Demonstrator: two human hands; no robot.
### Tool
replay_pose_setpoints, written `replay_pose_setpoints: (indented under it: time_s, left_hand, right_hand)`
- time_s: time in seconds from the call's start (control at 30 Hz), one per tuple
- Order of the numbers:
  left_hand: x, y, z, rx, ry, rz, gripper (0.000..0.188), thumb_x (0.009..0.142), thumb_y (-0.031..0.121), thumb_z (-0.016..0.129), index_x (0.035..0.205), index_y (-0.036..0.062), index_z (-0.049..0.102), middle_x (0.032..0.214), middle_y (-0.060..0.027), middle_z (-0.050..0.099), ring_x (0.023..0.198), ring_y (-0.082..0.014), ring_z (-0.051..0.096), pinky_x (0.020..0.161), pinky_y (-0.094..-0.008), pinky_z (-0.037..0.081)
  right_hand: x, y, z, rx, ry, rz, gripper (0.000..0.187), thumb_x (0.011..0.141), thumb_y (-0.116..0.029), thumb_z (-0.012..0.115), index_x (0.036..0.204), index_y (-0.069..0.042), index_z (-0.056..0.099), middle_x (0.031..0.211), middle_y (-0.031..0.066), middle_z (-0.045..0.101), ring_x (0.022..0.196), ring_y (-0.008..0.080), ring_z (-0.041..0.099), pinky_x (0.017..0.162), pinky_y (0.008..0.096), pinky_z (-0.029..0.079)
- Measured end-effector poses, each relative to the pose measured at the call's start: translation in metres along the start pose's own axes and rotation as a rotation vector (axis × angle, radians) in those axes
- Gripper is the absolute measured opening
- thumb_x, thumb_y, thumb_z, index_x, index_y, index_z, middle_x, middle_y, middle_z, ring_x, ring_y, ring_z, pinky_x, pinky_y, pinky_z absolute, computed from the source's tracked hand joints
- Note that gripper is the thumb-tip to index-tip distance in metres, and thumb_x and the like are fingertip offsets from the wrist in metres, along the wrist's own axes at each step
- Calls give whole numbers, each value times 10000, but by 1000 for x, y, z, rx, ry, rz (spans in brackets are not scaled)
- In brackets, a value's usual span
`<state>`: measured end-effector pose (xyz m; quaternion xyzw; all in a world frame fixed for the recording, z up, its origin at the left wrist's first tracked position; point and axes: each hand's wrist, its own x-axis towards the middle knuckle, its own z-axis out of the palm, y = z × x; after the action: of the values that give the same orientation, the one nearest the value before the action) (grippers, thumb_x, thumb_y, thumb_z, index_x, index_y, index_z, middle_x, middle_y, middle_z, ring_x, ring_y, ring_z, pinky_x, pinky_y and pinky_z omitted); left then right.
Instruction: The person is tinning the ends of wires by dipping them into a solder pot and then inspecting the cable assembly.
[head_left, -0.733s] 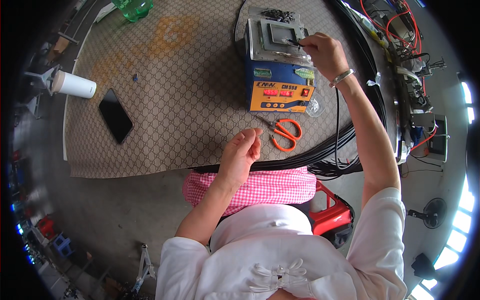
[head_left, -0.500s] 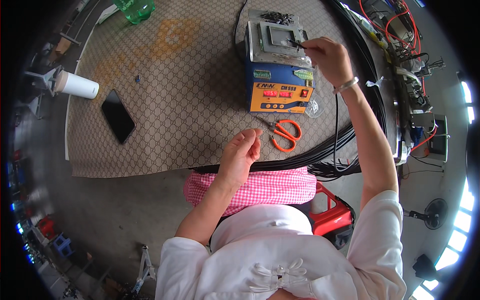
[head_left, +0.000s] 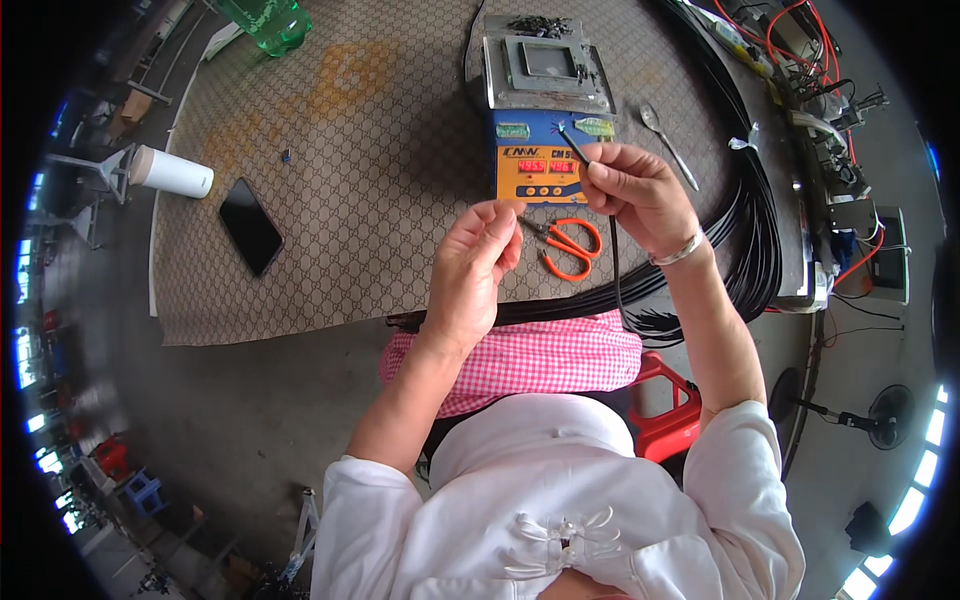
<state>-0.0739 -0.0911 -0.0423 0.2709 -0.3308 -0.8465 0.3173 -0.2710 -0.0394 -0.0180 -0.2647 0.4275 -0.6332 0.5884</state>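
My right hand [head_left: 643,195] pinches a black cable [head_left: 574,146] near its end. Thin wires fan out from the cable's stripped tip, and its length hangs down below the hand. They sit in front of a blue and orange solder pot [head_left: 540,170] with red digits. To the left, my left hand [head_left: 472,262] is closed in a pinch; whatever may be between its fingertips is too small to make out. Orange-handled snips [head_left: 572,248] lie just right of it, their tips partly behind the fingers. A square metal frame [head_left: 550,62] sits on top of the pot, dark scraps around it.
A coil of black cables [head_left: 745,240] lies along the table's right and front edges. A spoon [head_left: 668,145] rests right of the pot. On the left are a phone [head_left: 250,226], a white tumbler [head_left: 172,171] and a green bottle [head_left: 270,22]. A pink checked cloth [head_left: 520,362] covers my lap.
My right hand has drawn the cable end back from the top of the pot, down and toward my left hand. A spoon beside the pot has come into view.
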Motion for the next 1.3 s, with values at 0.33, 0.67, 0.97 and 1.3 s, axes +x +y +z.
replay_pose_setpoints:
  time_s: [0.33,0.67,0.97,1.3]
  left_hand:
    - [-6,4,25,-29,9,66,256,894,266,501,966,28,563,746,8,504,630,-59,439,593,-188,372]
    - [-13,6,34,-75,-47,27,286,906,321,463,892,53,563,705,22,501,628,-67,457,604,-214,384]
    - [-20,-1,34,-189,-168,-27,211,906,257,471,843,70,547,736,15,512,661,-77,467,639,-223,397]
    - [-48,-15,45,87,-24,288,150,850,110,567,969,18,576,885,-35,596,785,-84,540,722,-227,431]
  right_hand:
    - [-25,14,20,91,3,90,99,807,-61,604,877,9,604,725,40,584,568,95,516,503,196,415]
    - [-47,22,31,78,-33,84,70,813,-63,585,847,-6,609,690,25,561,547,89,491,462,191,353]
    - [-62,27,30,210,-19,120,71,811,-75,599,854,-19,603,742,47,594,588,96,506,494,195,370]
    - [-79,56,46,216,44,-129,99,752,17,643,836,-6,596,780,54,611,662,98,561,586,215,463]
